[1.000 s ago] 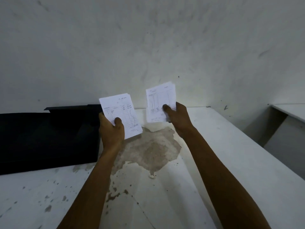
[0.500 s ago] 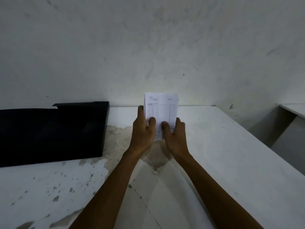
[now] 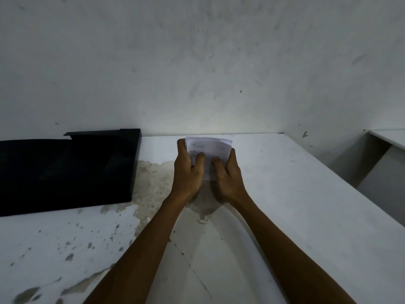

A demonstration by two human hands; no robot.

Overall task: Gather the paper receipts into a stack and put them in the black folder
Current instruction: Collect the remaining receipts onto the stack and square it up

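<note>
A stack of white paper receipts (image 3: 208, 148) is held upright between both hands above the middle of the white table. My left hand (image 3: 188, 172) grips its left edge with the thumb on the front. My right hand (image 3: 228, 178) grips its right edge the same way. The lower part of the stack is hidden behind my thumbs and palms. The black folder (image 3: 65, 170) lies flat on the table to the left, against the wall, about a hand's width from my left hand.
The white table (image 3: 306, 205) has a worn brown patch under my hands and chipped paint spots at the front left. A grey wall stands right behind it. The table's right edge drops off, with another white surface (image 3: 390, 139) at the far right.
A second ago each hand held its own bunch of receipts, apart. They came together into one stack, and both hands have lowered it toward the table.
</note>
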